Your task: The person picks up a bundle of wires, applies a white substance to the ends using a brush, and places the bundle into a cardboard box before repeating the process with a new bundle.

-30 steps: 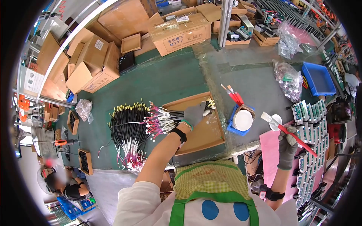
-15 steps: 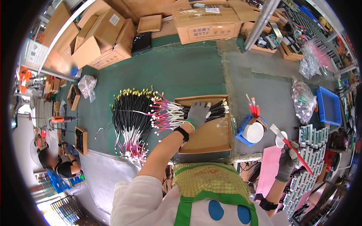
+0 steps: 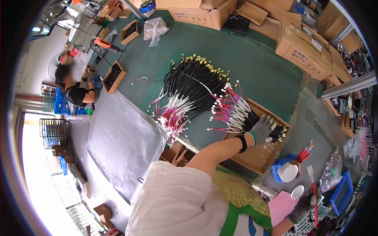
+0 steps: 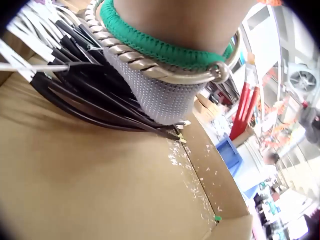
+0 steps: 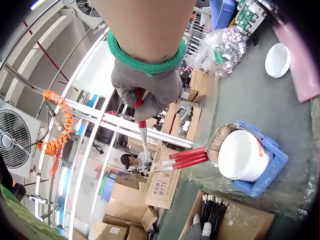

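My left hand (image 3: 263, 131), in a grey glove, lies with extended fingers across a bundle of black cables (image 3: 245, 118) with white and pink ends. That bundle lies in a shallow cardboard tray (image 3: 252, 158), its wired ends hanging over the left side. In the left wrist view, the glove (image 4: 157, 92) is over the black cables beside the tray's bare floor. At the lower right, my gloved right hand (image 3: 302, 208) grips a flat brush by its red handle (image 3: 315, 206), bristles pointing up. The right wrist view shows the fingers curled round that handle (image 5: 142, 119).
A larger cable pile (image 3: 193, 84) lies left of the tray. To the right stand a white tub (image 3: 288, 172) in a blue holder, upright red-handled brushes (image 3: 305, 153) and a white lid (image 3: 297, 192). Cardboard boxes (image 3: 303, 55) line the back. Another person (image 3: 76, 92) works far left.
The head view has swung left, shifting the table rightward in frame. My left hand has flattened onto the cables, with fingers spread. The right hand keeps its hold on the brush.
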### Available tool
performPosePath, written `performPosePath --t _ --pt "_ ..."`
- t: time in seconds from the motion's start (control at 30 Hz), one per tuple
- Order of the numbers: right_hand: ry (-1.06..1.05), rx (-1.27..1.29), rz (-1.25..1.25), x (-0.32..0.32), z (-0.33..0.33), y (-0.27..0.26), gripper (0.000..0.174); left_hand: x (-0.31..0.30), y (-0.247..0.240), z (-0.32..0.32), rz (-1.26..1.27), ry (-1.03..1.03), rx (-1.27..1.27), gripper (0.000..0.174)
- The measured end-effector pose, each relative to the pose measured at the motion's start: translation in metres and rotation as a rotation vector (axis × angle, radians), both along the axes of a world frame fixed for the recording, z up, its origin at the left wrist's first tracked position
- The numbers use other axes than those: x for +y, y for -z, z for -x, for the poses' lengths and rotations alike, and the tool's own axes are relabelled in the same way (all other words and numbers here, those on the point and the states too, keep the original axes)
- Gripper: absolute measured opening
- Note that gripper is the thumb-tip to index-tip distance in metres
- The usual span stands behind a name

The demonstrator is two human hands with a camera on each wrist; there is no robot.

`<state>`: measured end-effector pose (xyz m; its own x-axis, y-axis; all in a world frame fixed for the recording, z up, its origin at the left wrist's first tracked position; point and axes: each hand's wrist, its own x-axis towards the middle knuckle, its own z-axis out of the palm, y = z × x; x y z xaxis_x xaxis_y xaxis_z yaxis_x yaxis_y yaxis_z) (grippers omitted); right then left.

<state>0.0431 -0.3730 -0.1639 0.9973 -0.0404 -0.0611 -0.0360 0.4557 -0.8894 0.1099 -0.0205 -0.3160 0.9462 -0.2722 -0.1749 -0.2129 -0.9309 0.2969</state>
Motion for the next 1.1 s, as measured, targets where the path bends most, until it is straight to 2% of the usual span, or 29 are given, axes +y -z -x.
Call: performPosePath --t 0.07,0.1,0.17,0.23,0.3,0.33,0.4,0.47,0.57,0.67,0.77,0.87,0.9,0.93,1.0,1.07,1.1 --pt "-0.17 -0.02 -0.032 0.01 -0.008 -0.01 0.039 0.005 -0.014 0.007 0.038 -0.043 -0.114 0.067" --pt "-0.229 -0.065 -0.037 0.003 -0.012 -0.008 0.042 0.016 -0.036 0.017 0.029 -0.05 -0.151 0.066" --pt "-0.229 -0.032 -0.19 0.014 -0.01 -0.015 0.043 0.05 -0.061 0.04 0.092 -0.224 -0.226 0.061" --pt "-0.218 -0.02 -0.221 0.016 -0.007 -0.015 0.043 0.096 -0.076 0.068 0.112 -0.391 -0.342 0.052" --pt "-0.208 -0.03 -0.132 0.004 -0.013 -0.003 0.042 0.157 -0.083 0.088 0.0 -0.563 -0.507 0.037" --pt "-0.204 -0.037 -0.089 0.003 -0.014 0.002 0.041 0.192 -0.069 0.098 -0.025 -0.619 -0.584 0.036" --pt "-0.187 -0.036 -0.054 0.013 -0.011 0.003 0.04 0.246 -0.051 0.113 -0.18 -0.722 -0.551 0.04" --pt "-0.176 -0.049 -0.015 0.023 -0.01 0.0 0.038 0.274 -0.06 0.114 -0.24 -0.752 -0.254 0.042" --pt "-0.155 -0.065 0.005 0.04 -0.011 -0.007 0.036 0.295 -0.03 0.091 0.154 -1.19 -0.162 0.049" --pt "-0.164 -0.058 -0.002 0.053 -0.009 -0.017 0.035 0.296 -0.016 0.052 0.642 -1.579 -0.089 0.048" --pt "-0.196 -0.101 -0.044 0.047 -0.008 -0.012 0.037 0.294 -0.005 0.022 1.457 -1.948 -0.314 0.048" --pt "-0.148 -0.08 -0.04 0.054 -0.005 -0.02 0.038 0.298 -0.024 0.034 1.722 -1.603 -0.347 0.044" --pt "-0.159 -0.088 -0.053 0.055 -0.006 -0.019 0.038 0.301 -0.036 0.039 1.718 -1.599 -0.375 0.039" --pt "-0.171 -0.091 -0.066 0.056 -0.004 -0.018 0.039 0.31 -0.04 0.045 1.692 -1.61 -0.351 0.026" --pt "-0.15 -0.057 -0.072 0.049 -0.005 -0.008 0.039 0.349 -0.02 0.065 1.746 -1.439 -0.09 0.013" --pt "-0.151 -0.035 -0.069 0.046 -0.01 -0.002 0.039 0.371 -0.037 0.088 1.595 -1.276 0.144 0.009" --pt "-0.157 -0.029 -0.059 0.046 -0.012 -0.002 0.039 0.375 -0.045 0.097 1.504 -1.279 0.147 0.011"
